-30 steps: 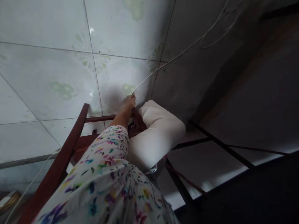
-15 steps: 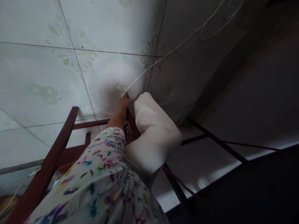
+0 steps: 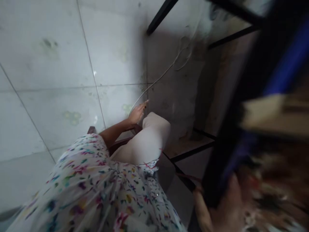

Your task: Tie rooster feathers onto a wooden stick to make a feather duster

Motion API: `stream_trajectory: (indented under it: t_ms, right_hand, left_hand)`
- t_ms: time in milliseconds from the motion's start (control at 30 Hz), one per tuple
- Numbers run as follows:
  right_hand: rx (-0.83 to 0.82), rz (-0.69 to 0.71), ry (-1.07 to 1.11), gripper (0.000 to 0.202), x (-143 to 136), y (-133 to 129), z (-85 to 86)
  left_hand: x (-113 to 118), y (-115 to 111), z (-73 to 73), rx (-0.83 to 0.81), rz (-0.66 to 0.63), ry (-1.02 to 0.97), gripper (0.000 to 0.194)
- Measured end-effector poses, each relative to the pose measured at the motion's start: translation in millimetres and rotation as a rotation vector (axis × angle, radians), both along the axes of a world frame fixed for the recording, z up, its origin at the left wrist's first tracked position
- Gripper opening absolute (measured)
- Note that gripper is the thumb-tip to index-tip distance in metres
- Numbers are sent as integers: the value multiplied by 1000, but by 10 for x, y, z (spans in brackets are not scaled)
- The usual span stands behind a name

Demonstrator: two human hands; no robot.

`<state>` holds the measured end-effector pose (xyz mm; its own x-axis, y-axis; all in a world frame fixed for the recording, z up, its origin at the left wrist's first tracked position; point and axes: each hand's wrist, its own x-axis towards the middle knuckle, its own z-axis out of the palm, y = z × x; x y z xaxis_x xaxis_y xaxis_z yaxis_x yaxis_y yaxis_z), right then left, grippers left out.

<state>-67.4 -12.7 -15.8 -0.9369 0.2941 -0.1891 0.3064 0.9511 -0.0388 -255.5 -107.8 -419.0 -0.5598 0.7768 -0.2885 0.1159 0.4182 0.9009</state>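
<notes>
My left hand (image 3: 138,112) reaches down from a floral sleeve, low over the tiled floor, beside my knee in pale trousers (image 3: 152,138). Its fingers stretch out to the right and appear to hold nothing. A thin white cable (image 3: 154,82) runs along the floor and reaches the back of this hand; whether they touch I cannot tell. At the lower right, my right hand (image 3: 224,209) is blurred and wraps around the dark edge of a table (image 3: 229,135), fingers on one side and thumb on the other.
Below my left arm, part of a dark red wooden chair or stool (image 3: 120,141) shows. Blurred brownish items (image 3: 277,193) lie on the table at right, near a blue strip (image 3: 287,71). Dark metal legs (image 3: 161,16) stand on the floor (image 3: 55,67). The cable coils farther back.
The view has swung, bringing the table and my right hand into sight at right. My left hand has come up beside the knee, with its fingers now visible. Less of the red wooden frame shows.
</notes>
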Motion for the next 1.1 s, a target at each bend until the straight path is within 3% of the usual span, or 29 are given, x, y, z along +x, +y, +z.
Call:
stream_trajectory:
  t_ms: [67, 133, 200, 300, 367, 467, 533, 633, 767, 933, 1000, 1100]
  right_hand:
    - [2, 12, 145, 86, -234, -116, -203]
    - [-51, 82, 248, 84, -420, -156, -254]
    - [-139, 133, 314, 78, -457, -166, -157]
    - [-266, 144, 334, 64, -222, -260, 110]
    - [-330, 134, 340, 60, 32, -378, 269]
    - [-521, 43, 441, 48, 440, -526, 414]
    - [-593, -55, 590, 35, 716, -574, 470]
    - [-630, -259, 789, 27, 1109, -605, 545]
    - [-702, -544, 885, 38, 1523, -637, 597]
    - [-675, -729, 1056, 19, 1878, -597, 577]
    - [-614, -757, 1130, 18, 2001, -509, 616]
    - [-326, -876, 1263, 21, 2143, -254, 684]
  left_hand:
    - [-219, -168, 608, 114, -201, 112, 58]
    - [-398, -393, 1291, 195, -485, 160, 60]
    - [-526, -632, 1999, 204, -687, 196, 52]
    - [-615, -881, 2969, 221, -885, 247, 49]
    - [-586, -895, 3486, 222, -975, 294, 55]
    - [-376, -684, 4031, 216, -1106, 372, 58]
    - [-151, -449, 4268, 261, -1252, 396, 59]
    - [225, -65, 4501, 334, -1430, 395, 60]
    - [722, 372, 4703, 405, -1502, 336, 56]
    - [1287, 758, 4916, 462, -1596, 278, 49]
    - [1453, 930, 4945, 475, -1552, 245, 47]
    - [1605, 1283, 4832, 513, -1268, 145, 49]
